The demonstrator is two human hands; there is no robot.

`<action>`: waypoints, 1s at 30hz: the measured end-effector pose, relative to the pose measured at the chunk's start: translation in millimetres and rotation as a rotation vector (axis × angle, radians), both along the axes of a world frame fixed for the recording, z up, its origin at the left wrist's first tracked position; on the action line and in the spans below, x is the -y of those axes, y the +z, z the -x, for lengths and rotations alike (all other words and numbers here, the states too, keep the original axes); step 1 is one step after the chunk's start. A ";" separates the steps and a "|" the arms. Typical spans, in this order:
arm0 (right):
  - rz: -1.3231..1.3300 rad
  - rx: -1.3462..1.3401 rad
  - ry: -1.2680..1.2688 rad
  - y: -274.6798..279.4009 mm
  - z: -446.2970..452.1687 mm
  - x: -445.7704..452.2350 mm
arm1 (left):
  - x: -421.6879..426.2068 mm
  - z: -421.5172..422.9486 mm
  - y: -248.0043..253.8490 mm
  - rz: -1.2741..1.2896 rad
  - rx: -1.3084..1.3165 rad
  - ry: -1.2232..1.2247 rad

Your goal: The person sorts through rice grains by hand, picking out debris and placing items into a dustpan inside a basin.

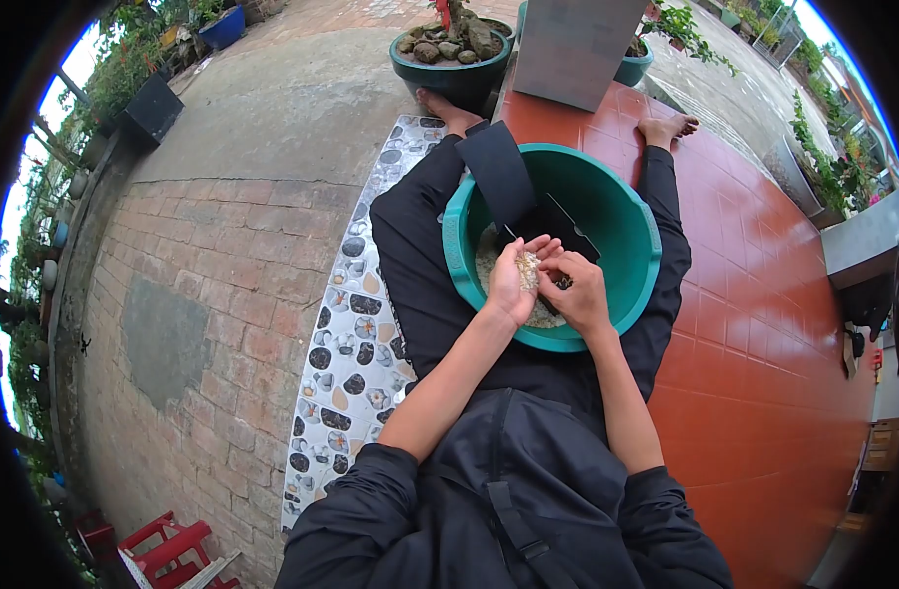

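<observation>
A teal plastic basin (648,245) sits between my legs, with pale grains (487,257) like rice at its bottom. My left hand (513,285) is cupped palm up over the basin, holding a small heap of the grains. Close against that palm, my right hand (582,294) has its thumb and fingertips pinched together at the heap. What sits between those fingertips is too small to make out. Behind my hands, a black flat piece (557,224) stands inside the basin. A dark curved panel (498,172) leans across the rim at the far left.
Red tiles (734,383) lie to the right, and a pebble-patterned tile strip (341,373) runs along the left. A potted plant (449,59) and a grey block (579,49) stand ahead. Red plastic stools (169,550) are at the lower left, on brick paving (243,265).
</observation>
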State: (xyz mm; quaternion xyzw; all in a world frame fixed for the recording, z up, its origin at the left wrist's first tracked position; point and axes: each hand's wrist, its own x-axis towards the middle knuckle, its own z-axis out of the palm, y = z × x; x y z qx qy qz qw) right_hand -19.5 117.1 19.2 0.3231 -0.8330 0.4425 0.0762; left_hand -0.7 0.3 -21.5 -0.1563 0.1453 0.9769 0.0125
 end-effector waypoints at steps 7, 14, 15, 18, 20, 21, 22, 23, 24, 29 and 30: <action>0.060 0.105 0.016 1.4 0.8 -2.5 | 0.0 -0.9 2.0 0.001 -0.006 -0.002; 0.063 0.124 0.000 3.6 -0.2 -1.0 | 0.9 0.0 0.7 0.029 -0.001 -0.021; 0.065 0.133 -0.004 4.1 -0.4 -0.6 | 0.8 0.2 0.3 0.024 -0.009 -0.021; 0.054 0.120 -0.002 0.0 0.6 -1.2 | 0.7 -0.2 0.7 0.014 -0.007 -0.024; 0.041 0.097 0.004 -2.0 1.1 -0.4 | 1.0 -0.6 1.0 0.008 0.003 -0.025; 0.019 0.079 -0.007 -3.1 1.4 0.0 | 0.9 -0.9 1.1 0.002 0.002 -0.022; -0.004 0.060 -0.019 -3.1 1.3 0.5 | 0.6 -0.7 -0.4 -0.005 0.001 -0.020; -0.004 0.060 -0.020 -3.2 1.2 0.9 | 0.6 -0.2 -2.0 -0.006 0.001 -0.021; 0.009 0.049 -0.018 -3.3 1.1 1.1 | 1.0 0.4 -3.6 -0.003 -0.007 -0.020; 0.060 0.051 -0.015 -2.7 0.5 2.3 | 0.6 0.1 -1.3 0.013 -0.013 -0.011; 0.065 0.057 -0.014 -2.5 0.3 2.0 | 0.6 0.0 -0.9 0.011 -0.012 -0.012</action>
